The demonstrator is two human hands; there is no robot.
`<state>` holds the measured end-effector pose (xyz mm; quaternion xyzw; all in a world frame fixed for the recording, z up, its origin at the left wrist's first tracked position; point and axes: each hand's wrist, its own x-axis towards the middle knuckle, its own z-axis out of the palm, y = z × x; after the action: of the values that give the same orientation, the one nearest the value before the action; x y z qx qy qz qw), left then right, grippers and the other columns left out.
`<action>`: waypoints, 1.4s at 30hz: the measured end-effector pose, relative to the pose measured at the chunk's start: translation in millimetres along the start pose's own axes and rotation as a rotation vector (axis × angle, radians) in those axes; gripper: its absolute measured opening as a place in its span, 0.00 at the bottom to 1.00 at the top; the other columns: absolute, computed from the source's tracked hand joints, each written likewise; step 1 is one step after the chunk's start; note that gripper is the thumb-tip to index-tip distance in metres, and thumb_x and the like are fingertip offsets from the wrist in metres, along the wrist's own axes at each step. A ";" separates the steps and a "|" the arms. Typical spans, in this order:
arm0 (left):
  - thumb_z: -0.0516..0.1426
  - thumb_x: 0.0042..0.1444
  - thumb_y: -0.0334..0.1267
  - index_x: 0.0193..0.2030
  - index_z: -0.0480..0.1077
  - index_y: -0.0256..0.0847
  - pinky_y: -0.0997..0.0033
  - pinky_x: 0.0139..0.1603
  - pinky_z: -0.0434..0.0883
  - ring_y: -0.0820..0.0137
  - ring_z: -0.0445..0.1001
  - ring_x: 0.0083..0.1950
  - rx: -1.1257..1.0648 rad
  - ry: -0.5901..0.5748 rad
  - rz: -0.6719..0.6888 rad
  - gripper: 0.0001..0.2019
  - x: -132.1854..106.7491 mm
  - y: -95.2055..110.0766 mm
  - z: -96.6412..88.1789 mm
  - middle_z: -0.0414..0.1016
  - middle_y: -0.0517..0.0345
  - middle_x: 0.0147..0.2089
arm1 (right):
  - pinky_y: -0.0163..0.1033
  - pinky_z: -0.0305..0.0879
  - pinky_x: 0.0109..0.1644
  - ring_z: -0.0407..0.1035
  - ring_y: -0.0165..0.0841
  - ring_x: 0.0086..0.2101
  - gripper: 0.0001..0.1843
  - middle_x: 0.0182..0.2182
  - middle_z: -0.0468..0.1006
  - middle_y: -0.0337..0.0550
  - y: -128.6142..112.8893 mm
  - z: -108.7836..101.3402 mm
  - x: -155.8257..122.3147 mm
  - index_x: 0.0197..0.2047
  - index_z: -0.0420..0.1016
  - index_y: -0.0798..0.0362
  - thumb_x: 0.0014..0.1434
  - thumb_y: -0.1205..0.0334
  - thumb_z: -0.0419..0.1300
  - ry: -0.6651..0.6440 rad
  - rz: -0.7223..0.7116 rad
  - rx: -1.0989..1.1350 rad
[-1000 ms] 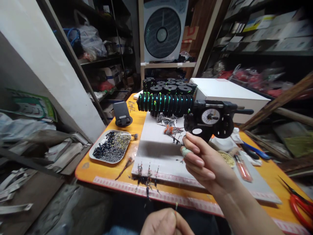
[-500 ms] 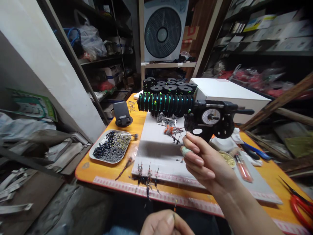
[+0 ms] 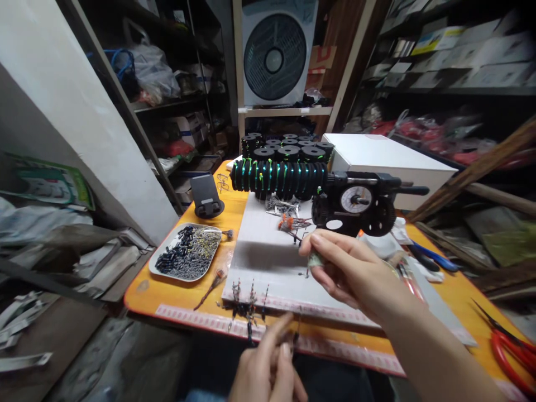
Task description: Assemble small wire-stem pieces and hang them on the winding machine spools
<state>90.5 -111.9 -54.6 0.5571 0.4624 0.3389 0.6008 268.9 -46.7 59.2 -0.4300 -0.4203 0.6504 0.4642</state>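
Note:
My left hand (image 3: 268, 365) is low at the front edge of the table, its index finger reaching forward and its thumb bent in. A thin dark strand with a small dark piece (image 3: 295, 338) stands at its fingertips; its kind is too small to tell. Higher up and to the right, my right hand (image 3: 341, 273) pinches thumb and index finger together in front of the winding machine (image 3: 355, 201). A pale green wrap (image 3: 316, 258) covers one of its fingers. Whatever lies in that pinch is too fine to see. Several small rigged pieces (image 3: 251, 301) hang at the board's front edge.
On the yellow table (image 3: 142, 296) are a white tray (image 3: 153, 268) of small dark and yellow parts, a black stand (image 3: 206, 195) and a white board (image 3: 247, 251). Line-wound black foam spools (image 3: 278, 178) sit behind. Red-handled scissors (image 3: 502, 352) and blue-handled pliers (image 3: 439, 259) lie right.
My left hand has risen and its index finger has stretched forward. My right hand has moved slightly left, its fingers curling into a tighter pinch. The view has shifted a little.

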 end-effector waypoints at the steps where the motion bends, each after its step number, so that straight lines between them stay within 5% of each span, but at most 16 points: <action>1: 0.50 0.64 0.53 0.63 0.65 0.33 0.78 0.20 0.60 0.76 0.62 0.15 0.080 0.019 0.020 0.29 1.9 4.8 -2.8 0.72 0.59 0.17 | 0.18 0.40 0.12 0.47 0.16 0.10 0.15 0.12 0.65 0.31 -1.0 -1.3 -0.4 0.37 0.72 0.53 0.65 0.49 0.57 0.011 -0.012 -0.098; 4: 0.49 0.66 0.48 0.63 0.65 0.38 0.77 0.22 0.59 0.75 0.62 0.18 0.187 0.057 0.089 0.24 11.8 31.5 -8.5 0.64 0.65 0.18 | 0.20 0.39 0.11 0.46 0.17 0.10 0.18 0.11 0.62 0.28 -5.3 -3.7 -1.7 0.41 0.73 0.53 0.64 0.46 0.55 0.031 -0.047 -0.294; 9: 0.51 0.66 0.44 0.55 0.69 0.44 0.73 0.37 0.65 0.72 0.69 0.34 0.172 0.128 0.321 0.15 44.6 79.0 -0.6 0.72 0.54 0.44 | 0.22 0.41 0.11 0.46 0.18 0.09 0.21 0.11 0.61 0.28 -12.8 -2.7 -5.0 0.44 0.75 0.55 0.62 0.45 0.57 0.030 -0.052 -0.333; 11: 0.51 0.66 0.42 0.49 0.70 0.42 0.71 0.42 0.65 0.69 0.69 0.39 0.122 0.106 0.406 0.11 56.2 86.2 5.6 0.71 0.54 0.44 | 0.21 0.40 0.11 0.47 0.17 0.09 0.19 0.11 0.62 0.28 -13.3 -1.4 -5.4 0.43 0.75 0.56 0.62 0.47 0.58 0.025 -0.048 -0.270; 17: 0.51 0.66 0.41 0.34 0.65 0.39 0.69 0.42 0.64 0.68 0.66 0.38 -0.098 -0.028 0.334 0.10 57.3 83.5 8.7 0.68 0.57 0.34 | 0.21 0.41 0.09 0.52 0.18 0.07 0.21 0.13 0.69 0.34 -4.9 3.3 3.7 0.24 0.63 0.54 0.59 0.49 0.60 0.032 0.016 0.157; 22: 0.54 0.64 0.41 0.32 0.69 0.35 0.68 0.45 0.66 0.69 0.72 0.38 -0.426 -0.223 0.218 0.12 36.9 70.2 5.3 0.74 0.54 0.32 | 0.20 0.41 0.08 0.47 0.15 0.07 0.24 0.12 0.62 0.28 -4.3 5.4 11.8 0.22 0.51 0.51 0.56 0.52 0.62 0.100 0.013 0.328; 26: 0.55 0.64 0.44 0.32 0.66 0.35 0.74 0.28 0.69 0.72 0.76 0.25 -0.766 -0.350 0.111 0.14 32.5 40.1 13.5 0.78 0.53 0.28 | 0.19 0.41 0.08 0.48 0.16 0.07 0.21 0.12 0.64 0.30 -5.1 6.8 11.7 0.22 0.55 0.52 0.58 0.53 0.60 0.068 0.061 0.355; 30: 0.56 0.62 0.45 0.32 0.64 0.37 0.82 0.14 0.61 0.79 0.65 0.13 -0.999 -0.438 0.046 0.14 34.4 18.4 21.4 0.74 0.58 0.21 | 0.19 0.41 0.08 0.48 0.16 0.07 0.22 0.12 0.64 0.30 -3.1 7.9 11.3 0.22 0.56 0.52 0.58 0.53 0.61 0.054 0.067 0.361; 35: 0.60 0.59 0.45 0.32 0.65 0.36 0.84 0.17 0.55 0.87 0.47 0.13 -1.016 -0.477 -0.064 0.14 25.6 32.7 13.0 0.70 0.63 0.20 | 0.19 0.41 0.08 0.48 0.16 0.06 0.21 0.12 0.64 0.30 -1.8 7.7 11.9 0.22 0.57 0.52 0.59 0.53 0.61 0.041 0.071 0.359; 42: 0.62 0.57 0.47 0.31 0.63 0.37 0.80 0.20 0.49 0.85 0.48 0.18 -0.942 -0.464 -0.166 0.17 15.8 46.7 1.9 0.73 0.58 0.24 | 0.19 0.42 0.08 0.48 0.16 0.06 0.21 0.12 0.64 0.29 -1.7 7.8 11.1 0.22 0.56 0.52 0.58 0.52 0.61 0.026 0.064 0.347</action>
<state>102.7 -91.0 -11.6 0.2486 0.1576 0.3289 0.8973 259.8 -36.8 61.1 -0.3649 -0.2819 0.7219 0.5160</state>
